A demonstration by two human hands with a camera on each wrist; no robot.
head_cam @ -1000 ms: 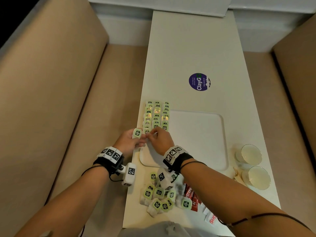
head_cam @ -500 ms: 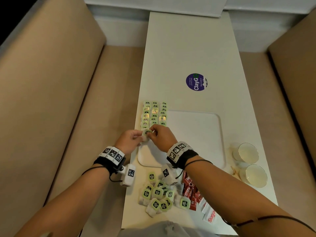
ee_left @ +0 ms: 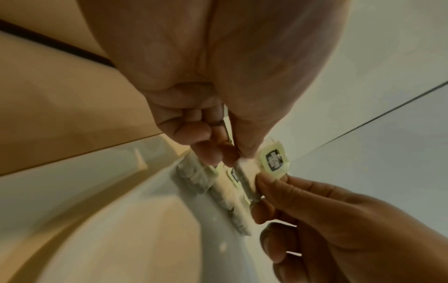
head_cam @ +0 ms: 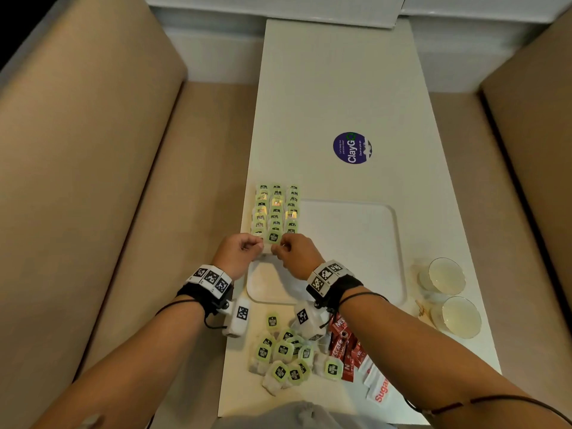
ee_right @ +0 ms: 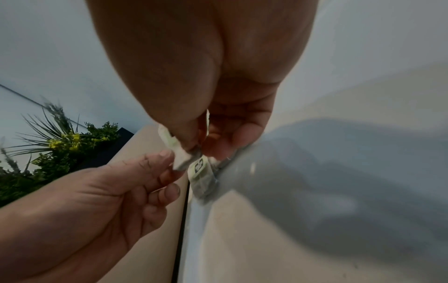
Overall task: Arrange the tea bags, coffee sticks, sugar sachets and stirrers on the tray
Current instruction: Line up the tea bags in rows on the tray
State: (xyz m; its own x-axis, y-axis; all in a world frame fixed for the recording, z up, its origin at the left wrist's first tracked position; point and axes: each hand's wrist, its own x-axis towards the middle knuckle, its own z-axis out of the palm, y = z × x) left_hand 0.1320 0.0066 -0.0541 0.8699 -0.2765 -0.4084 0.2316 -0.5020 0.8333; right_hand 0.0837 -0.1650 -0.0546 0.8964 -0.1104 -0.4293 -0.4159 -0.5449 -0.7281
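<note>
At the white plastic tray's (head_cam: 356,243) left edge, both hands pinch one green-tagged tea bag (head_cam: 273,237).
Left hand (head_cam: 236,253) and right hand (head_cam: 297,253) curled tight; tea-bag rows (head_cam: 275,209) fill that side, the right stays bare.

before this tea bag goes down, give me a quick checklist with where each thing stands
1. Both hands grip the tea bag: left hand and right hand pinch it: ok.
2. Bag lined up with the rows of tea bags: at their near end: ok.
3. Tray has bare room: ok.
4. Loose tea bags still to place: not ok.
5. Coffee sticks still off tray: not ok.
6. Stirrers located: cannot tell.
</note>
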